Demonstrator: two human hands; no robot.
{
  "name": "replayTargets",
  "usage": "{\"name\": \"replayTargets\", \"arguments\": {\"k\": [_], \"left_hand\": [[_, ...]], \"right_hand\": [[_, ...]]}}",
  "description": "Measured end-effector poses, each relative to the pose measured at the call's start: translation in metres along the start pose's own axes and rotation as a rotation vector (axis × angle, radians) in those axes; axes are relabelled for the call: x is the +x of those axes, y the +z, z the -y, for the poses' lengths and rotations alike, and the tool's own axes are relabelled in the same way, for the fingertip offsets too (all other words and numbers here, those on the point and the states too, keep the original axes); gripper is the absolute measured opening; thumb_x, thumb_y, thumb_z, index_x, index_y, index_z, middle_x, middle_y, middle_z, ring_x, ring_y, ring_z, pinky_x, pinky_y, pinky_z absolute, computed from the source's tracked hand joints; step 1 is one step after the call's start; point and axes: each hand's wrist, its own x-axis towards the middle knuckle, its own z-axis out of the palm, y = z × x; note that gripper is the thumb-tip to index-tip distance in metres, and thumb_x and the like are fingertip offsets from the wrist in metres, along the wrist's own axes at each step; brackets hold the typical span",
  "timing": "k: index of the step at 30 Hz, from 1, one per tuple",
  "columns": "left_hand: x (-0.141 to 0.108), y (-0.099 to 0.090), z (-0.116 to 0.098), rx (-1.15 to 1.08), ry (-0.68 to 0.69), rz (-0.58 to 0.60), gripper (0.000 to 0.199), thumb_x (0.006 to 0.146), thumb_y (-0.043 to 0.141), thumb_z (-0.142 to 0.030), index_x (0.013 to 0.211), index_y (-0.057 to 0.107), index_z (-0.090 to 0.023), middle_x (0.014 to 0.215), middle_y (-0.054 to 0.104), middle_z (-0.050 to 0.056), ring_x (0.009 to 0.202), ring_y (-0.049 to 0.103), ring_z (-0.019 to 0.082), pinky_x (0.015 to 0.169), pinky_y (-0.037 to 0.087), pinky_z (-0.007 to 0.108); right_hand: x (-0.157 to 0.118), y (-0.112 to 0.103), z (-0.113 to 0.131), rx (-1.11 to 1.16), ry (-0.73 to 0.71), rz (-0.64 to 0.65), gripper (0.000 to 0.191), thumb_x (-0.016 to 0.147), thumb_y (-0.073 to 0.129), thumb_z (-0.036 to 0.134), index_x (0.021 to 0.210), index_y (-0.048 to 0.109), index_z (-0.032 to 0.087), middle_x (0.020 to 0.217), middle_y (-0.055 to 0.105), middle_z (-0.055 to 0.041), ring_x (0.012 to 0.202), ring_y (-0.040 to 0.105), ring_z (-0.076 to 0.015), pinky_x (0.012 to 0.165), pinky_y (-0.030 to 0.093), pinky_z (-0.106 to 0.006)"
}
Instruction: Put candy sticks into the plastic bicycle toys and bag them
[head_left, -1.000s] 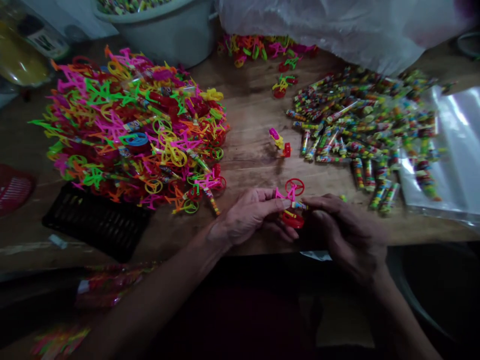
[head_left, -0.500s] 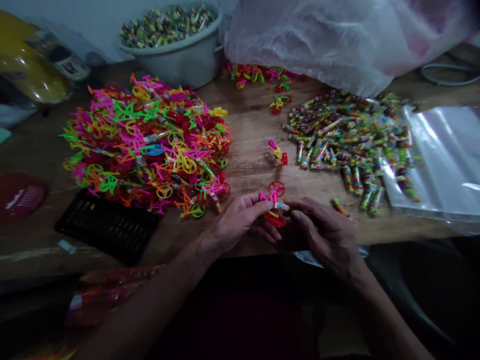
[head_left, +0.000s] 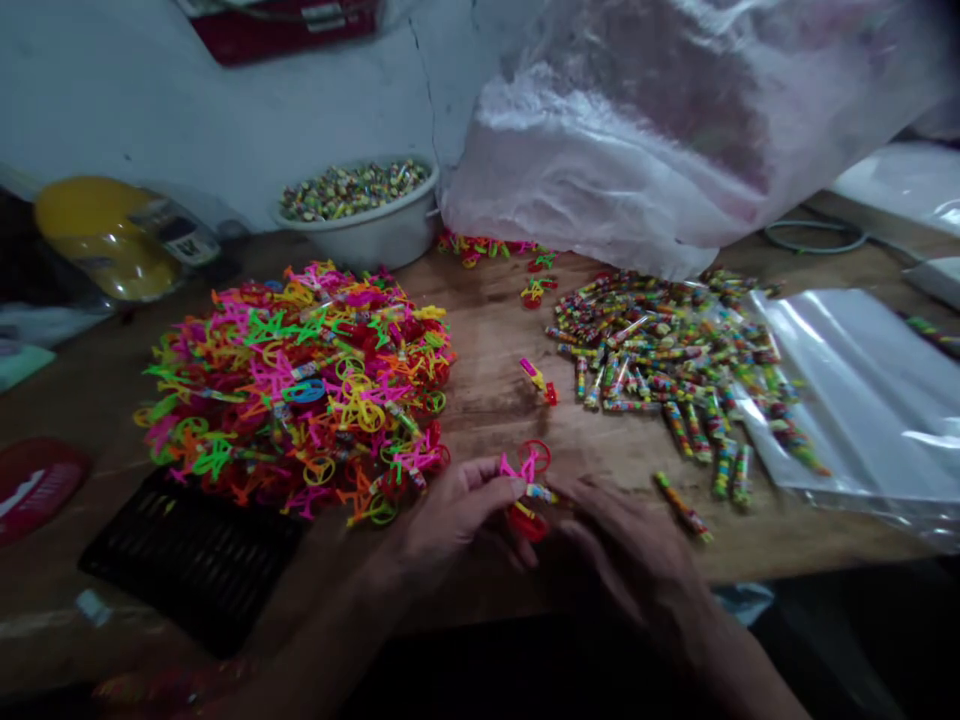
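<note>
Grey tub (head_left: 367,232) w/ lots of wrapped candy tubes (head_left: 349,190), behind toy pile (head_left: 300,385).

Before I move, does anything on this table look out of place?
One candy tube looks stray: it lies apart from the candy tube pile, nearer the table edge. I see no obvious damage.

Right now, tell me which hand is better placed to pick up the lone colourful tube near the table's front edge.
Right, I'd judge: the right hand is nearer the lone colourful tube and seems to grip nothing, while the left hand holds the pink-and-red toy.
</note>
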Motion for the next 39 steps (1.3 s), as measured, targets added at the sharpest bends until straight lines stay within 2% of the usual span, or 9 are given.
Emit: {"name": "replayTargets", "arguments": {"k": [4, 7, 12, 21, 24, 27, 29, 33, 39], "left_hand": [[-0.023, -0.032, -0.050, 0.575, 0.230, -0.492, 0.024, 0.078, 0.064, -0.040, 0.079, 0.059, -0.016, 0.068, 0.064, 0.003, 0.054, 0.059, 0.013, 0.050, 0.045, 0.022], [-0.038, -0.058, -0.077, 1.142, 0.409, -0.915, 0.022, 0.079, 0.062, -0.035, 0.095, 0.061, -0.020, 0.083, 0.066, 0.006, 0.071, 0.063, 0.021, 0.065, 0.051, 0.033], [-0.015, -0.055, -0.072, 1.635, 0.834, -1.133, 0.032, 0.077, 0.057, -0.013, 0.108, 0.062, -0.018, 0.136, 0.048, 0.012, 0.131, 0.034, 0.036, 0.108, 0.028, 0.054], [0.086, -0.004, -0.046, 1.608, 0.718, -0.505, 0.042, 0.086, 0.037, -0.003, 0.118, 0.060, -0.018, 0.146, 0.036, 0.013, 0.133, 0.031, 0.035, 0.104, 0.030, 0.052], [0.095, -0.005, -0.047, 1.508, 0.635, -0.415, 0.028, 0.084, 0.043, -0.006, 0.099, 0.065, -0.014, 0.123, 0.057, 0.016, 0.118, 0.047, 0.031, 0.100, 0.035, 0.046], [0.093, -0.009, -0.052, 1.423, 0.577, -0.461, 0.015, 0.084, 0.050, -0.018, 0.087, 0.064, -0.013, 0.093, 0.065, 0.014, 0.094, 0.059, 0.026, 0.085, 0.045, 0.038], [0.088, -0.010, -0.055, 1.098, 0.463, -0.417, 0.016, 0.086, 0.050, -0.025, 0.086, 0.061, -0.013, 0.083, 0.065, 0.010, 0.072, 0.060, 0.019, 0.066, 0.047, 0.030], [0.077, -0.004, -0.053, 0.169, 0.161, -0.047, 0.013, 0.084, 0.055, -0.025, 0.089, 0.056, -0.012, 0.081, 0.065, 0.007, 0.057, 0.058, 0.010, 0.050, 0.044, 0.020], [0.060, 0.006, -0.040, -0.145, 0.035, 0.063, 0.013, 0.085, 0.057, -0.022, 0.089, 0.058, -0.009, 0.082, 0.067, 0.009, 0.064, 0.065, 0.013, 0.063, 0.054, 0.025]], "right_hand": [[-0.004, -0.026, -0.011, -0.132, 0.181, -0.122, 0.049, 0.088, 0.054, 0.033, 0.135, 0.044, 0.024, 0.107, 0.065, -0.0087, 0.080, 0.065, -0.0177, 0.066, 0.056, -0.029], [-0.019, -0.042, -0.027, -0.269, 0.354, -0.252, 0.035, 0.089, 0.053, 0.036, 0.121, 0.057, 0.022, 0.097, 0.063, -0.0082, 0.071, 0.061, -0.0166, 0.063, 0.053, -0.031], [-0.035, -0.034, -0.040, -0.490, 0.387, -0.217, 0.036, 0.090, 0.047, 0.043, 0.108, 0.061, 0.015, 0.100, 0.059, -0.0129, 0.084, 0.060, -0.0241, 0.072, 0.052, -0.040], [-0.039, -0.033, -0.039, -0.432, 0.311, -0.140, 0.030, 0.092, 0.046, 0.037, 0.112, 0.057, 0.019, 0.106, 0.060, -0.0110, 0.087, 0.061, -0.0212, 0.076, 0.051, -0.037], [-0.039, -0.037, -0.046, -0.450, 0.307, -0.055, 0.026, 0.089, 0.051, 0.036, 0.107, 0.061, 0.019, 0.099, 0.061, -0.0095, 0.087, 0.059, -0.0228, 0.077, 0.050, -0.039], [-0.033, -0.038, -0.050, -0.374, 0.294, -0.066, 0.019, 0.088, 0.053, 0.032, 0.101, 0.063, 0.021, 0.093, 0.061, -0.0083, 0.086, 0.059, -0.0228, 0.076, 0.049, -0.038], [-0.024, -0.037, -0.047, -0.291, 0.289, -0.131, 0.017, 0.089, 0.052, 0.029, 0.102, 0.060, 0.022, 0.093, 0.061, -0.0072, 0.085, 0.059, -0.0217, 0.077, 0.049, -0.037], [0.002, -0.032, -0.032, -0.192, 0.249, -0.272, 0.022, 0.088, 0.054, 0.022, 0.110, 0.055, 0.023, 0.094, 0.063, -0.0054, 0.084, 0.060, -0.0190, 0.077, 0.049, -0.033], [0.013, -0.023, -0.019, 0.094, 0.230, -0.251, 0.023, 0.085, 0.059, 0.017, 0.107, 0.057, 0.024, 0.090, 0.062, -0.0025, 0.083, 0.059, -0.0165, 0.084, 0.048, -0.037]]}}
